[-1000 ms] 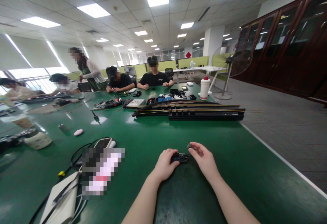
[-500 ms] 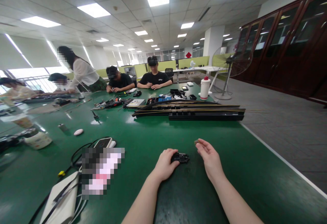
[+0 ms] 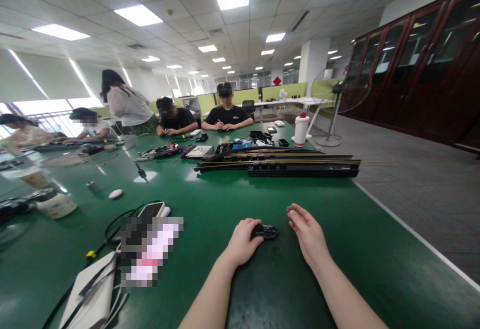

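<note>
My left hand [image 3: 245, 241] is closed around the near end of a small black mechanical part [image 3: 268, 231] that rests on the green table [image 3: 210, 269]. Some grey detail shows on top of the part, but I cannot tell its exact kind. To the right and slightly above the table, my right hand [image 3: 305, 231] pinches a tiny brownish-grey piece [image 3: 290, 209] between thumb and fingertips. That piece is apart from the black part and too small to name.
Long black rails with thin brass-coloured rods [image 3: 281, 164] lie across the table ahead. A white bottle with a red cap [image 3: 301, 130] stands behind them. Left are a phone [image 3: 152, 210], a white power bank [image 3: 90, 289] and cables. Several people sit or stand farther off.
Both my hands stay almost still, keeping their holds. In the background at left, the standing person has moved to the right.
</note>
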{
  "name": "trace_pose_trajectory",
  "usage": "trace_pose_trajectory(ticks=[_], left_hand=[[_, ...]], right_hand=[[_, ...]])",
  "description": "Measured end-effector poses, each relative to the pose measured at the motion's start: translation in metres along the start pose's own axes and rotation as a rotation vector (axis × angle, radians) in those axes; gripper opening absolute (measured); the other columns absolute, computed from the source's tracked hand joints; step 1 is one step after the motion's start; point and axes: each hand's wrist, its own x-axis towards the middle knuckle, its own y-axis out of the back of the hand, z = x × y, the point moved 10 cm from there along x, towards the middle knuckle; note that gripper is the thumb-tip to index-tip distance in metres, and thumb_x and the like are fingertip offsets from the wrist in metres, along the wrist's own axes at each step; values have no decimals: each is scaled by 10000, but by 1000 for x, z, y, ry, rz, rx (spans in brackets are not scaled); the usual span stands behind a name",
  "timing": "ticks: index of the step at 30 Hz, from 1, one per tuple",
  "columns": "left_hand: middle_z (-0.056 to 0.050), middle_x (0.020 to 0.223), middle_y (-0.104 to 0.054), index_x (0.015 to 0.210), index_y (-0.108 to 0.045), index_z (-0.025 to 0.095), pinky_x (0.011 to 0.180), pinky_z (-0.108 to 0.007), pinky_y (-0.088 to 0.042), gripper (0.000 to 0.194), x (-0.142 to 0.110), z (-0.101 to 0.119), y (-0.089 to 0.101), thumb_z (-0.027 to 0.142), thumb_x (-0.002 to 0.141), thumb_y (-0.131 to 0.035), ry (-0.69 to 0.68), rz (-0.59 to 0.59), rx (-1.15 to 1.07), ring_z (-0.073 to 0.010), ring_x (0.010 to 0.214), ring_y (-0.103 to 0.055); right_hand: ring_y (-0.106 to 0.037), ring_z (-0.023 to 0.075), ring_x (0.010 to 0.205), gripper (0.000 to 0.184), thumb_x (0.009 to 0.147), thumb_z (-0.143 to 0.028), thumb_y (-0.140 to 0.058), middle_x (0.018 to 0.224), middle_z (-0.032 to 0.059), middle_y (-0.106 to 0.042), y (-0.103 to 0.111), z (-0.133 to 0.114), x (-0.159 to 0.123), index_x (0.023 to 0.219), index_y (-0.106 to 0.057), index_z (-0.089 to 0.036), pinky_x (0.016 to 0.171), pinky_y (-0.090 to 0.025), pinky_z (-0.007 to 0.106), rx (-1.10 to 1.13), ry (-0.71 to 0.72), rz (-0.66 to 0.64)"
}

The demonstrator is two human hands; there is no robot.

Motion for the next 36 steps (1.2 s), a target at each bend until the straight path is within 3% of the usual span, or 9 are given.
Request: trace_pose_trajectory(ticks=[12, 19, 27, 32, 36], left_hand=[[-52, 1112, -561, 1166, -522, 214, 924, -359, -374, 416, 0, 0, 0, 202, 752, -566, -13, 7, -9, -221, 1023, -483], [-50, 1120, -561, 1165, -522, 207, 933, -351, -372, 421, 0, -2, -2, 196, 748, -578, 1, 2, 4, -218, 1032, -478], [-49, 1111, -562, 1161, -520, 205, 926, -354, -383, 417, 0, -2, -1, 192, 748, -582, -3, 0, 10, -214, 1023, -483], [-51, 1096, -564, 1149, -525, 211, 919, -366, -390, 393, 1, -2, -1, 195, 760, -572, -15, 13, 4, -215, 1013, -492], [-52, 1103, -564, 1151, -525, 214, 923, -370, -388, 390, 1, -2, -1, 193, 764, -564, -25, 16, -2, -215, 1019, -494]], right_hand=[[-624, 248, 968, 425, 569, -405, -734, 955, 68, -705, -12, 1, -8, 929, -648, -196, 827, -502, 379, -5, -57, -54], [-647, 245, 908, 415, 564, -433, -737, 910, 80, -716, -30, 1, -13, 885, -658, -183, 888, -468, 413, -108, 1, -184], [-612, 245, 971, 301, 691, -364, -635, 986, 62, -695, -46, 1, -21, 951, -662, -214, 909, -436, 424, -469, 169, -339], [-591, 226, 990, 235, 724, -304, -603, 1018, 62, -672, -55, -7, -30, 934, -668, -221, 930, -424, 389, -651, 297, -388], [-570, 228, 1017, 197, 733, -254, -596, 1024, 55, -670, -67, -4, -36, 911, -677, -233, 943, -405, 396, -847, 396, -501]])
